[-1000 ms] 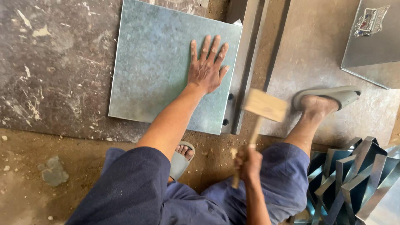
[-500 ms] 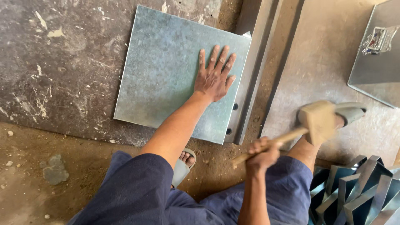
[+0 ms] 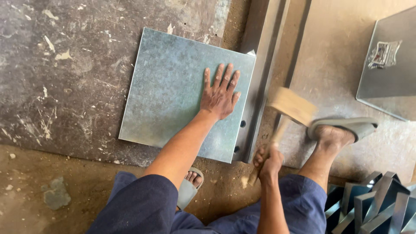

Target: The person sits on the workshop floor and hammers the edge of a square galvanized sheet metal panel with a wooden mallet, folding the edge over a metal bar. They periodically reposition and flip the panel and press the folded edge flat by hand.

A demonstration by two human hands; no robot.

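The wooden mallet [image 3: 291,106] has swung down over the steel angle bar [image 3: 255,86], right hand [image 3: 268,162] gripping its handle, while the left hand [image 3: 220,93] stays spread flat on the galvanized sheet [image 3: 169,91].

Our left hand [image 3: 220,94] lies flat at the centre of the frame, palm down, fingers spread and pointing up, forearm running down to the lower left. Our right hand [image 3: 268,161], lower right of centre, is clenched in a fist, forearm rising from the bottom edge.
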